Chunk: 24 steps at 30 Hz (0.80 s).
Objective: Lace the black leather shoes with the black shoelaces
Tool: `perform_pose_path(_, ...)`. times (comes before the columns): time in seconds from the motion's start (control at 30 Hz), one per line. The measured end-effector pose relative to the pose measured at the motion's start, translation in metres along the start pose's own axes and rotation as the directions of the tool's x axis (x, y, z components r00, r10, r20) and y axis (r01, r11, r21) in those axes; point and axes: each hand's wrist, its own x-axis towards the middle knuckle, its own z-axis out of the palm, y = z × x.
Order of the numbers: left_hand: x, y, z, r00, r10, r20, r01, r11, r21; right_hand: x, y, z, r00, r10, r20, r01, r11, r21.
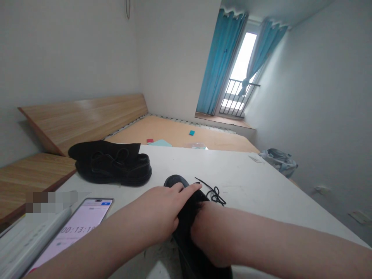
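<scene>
Black shoe point(185, 223) sits at the near edge of the white table point(241, 174), rounded end away from the person, between both hands. Left hand point(162, 205) is wrapped over it, fingers across the top, thumb on the side, holding it. Right hand point(207, 232) presses down at the shoe's upper part, bent at the wrist; fingers hidden, cannot tell whether they grip anything. Loose shoelace point(215, 193) trails onto the table just beyond the right hand. Second black shoe point(113, 170) lies to the left, well apart from the hands, with a flat black piece point(107, 149) over its top. Phone point(84, 221) with a timer shows near the left forearm, partly covered by it. Beyond: tan bed point(171, 126), wooden headboard point(95, 118), blue curtains point(222, 58) at the window point(242, 58), lined bin point(279, 159) to the right.
</scene>
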Motion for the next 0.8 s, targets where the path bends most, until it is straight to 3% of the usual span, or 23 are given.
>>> perform_pose_path(0.03, 0.0, 0.003, -0.002, 1.0, 0.02, -0.019, -0.02, 1.0, -0.004, -0.015, 0.003, -0.014, 0.999, -0.009, 0.039, 0.007, 0.999, 0.038)
perform_pose_path(0.07, 0.001, 0.007, -0.003, 0.998, 0.045, -0.034, -0.045, 0.999, -0.006, -0.029, 0.008, -0.027, 0.992, -0.062, 0.11, 0.038, 0.978, 0.204)
perform_pose_path(0.1, 0.001, 0.011, -0.005, 0.996, 0.072, -0.047, -0.072, 0.997, -0.005, -0.043, 0.015, -0.037, 0.982, -0.152, 0.113, 0.091, 0.902, 0.423)
perform_pose_path(0.13, 0.0, 0.015, -0.005, 0.995, 0.092, -0.044, -0.093, 0.996, -0.002, -0.055, 0.024, -0.044, 0.985, -0.17, 0.017, 0.131, 0.819, 0.558)
perform_pose_path(0.17, 0.0, 0.02, -0.005, 0.994, 0.105, -0.02, -0.105, 0.994, 0.006, -0.064, 0.035, -0.047, 0.99, -0.116, -0.08, 0.141, 0.776, 0.615)
perform_pose_path(0.2, -0.001, 0.024, -0.004, 0.993, 0.115, -0.023, -0.114, 0.993, 0.029, -0.07, 0.047, -0.046, 0.986, 0.027, -0.167, 0.085, 0.776, 0.625)
perform_pose_path(0.23, -0.002, 0.028, -0.002, 0.994, 0.109, -0.02, -0.108, 0.992, 0.066, -0.074, 0.059, -0.041, 0.961, 0.192, -0.2, -0.039, 0.808, 0.588)
perform_pose_path(0.3, -0.005, 0.034, 0.004, 0.996, 0.088, -0.014, -0.085, 0.988, 0.126, -0.073, 0.081, -0.022, 0.848, 0.495, -0.189, -0.378, 0.816, 0.438)
perform_pose_path(0.37, -0.007, 0.039, 0.01, 0.997, 0.069, -0.016, -0.066, 0.989, 0.129, -0.064, 0.095, 0.0, 0.75, 0.638, -0.174, -0.562, 0.754, 0.341)
perform_pose_path(0.43, -0.009, 0.044, 0.015, 0.998, 0.059, -0.017, -0.057, 0.994, 0.097, -0.051, 0.101, 0.019, 0.702, 0.692, -0.169, -0.629, 0.713, 0.311)
perform_pose_path(0.67, -0.004, 0.05, 0.012, 0.995, 0.046, 0.093, -0.054, 0.994, 0.091, -0.01, 0.104, 0.048, 0.644, 0.741, -0.189, -0.65, 0.66, 0.376)
perform_pose_path(0.8, -0.003, 0.049, 0.002, 0.982, 0.05, 0.179, -0.069, 0.993, 0.1, 0.006, 0.118, 0.048, 0.692, 0.691, -0.207, -0.49, 0.661, 0.568)
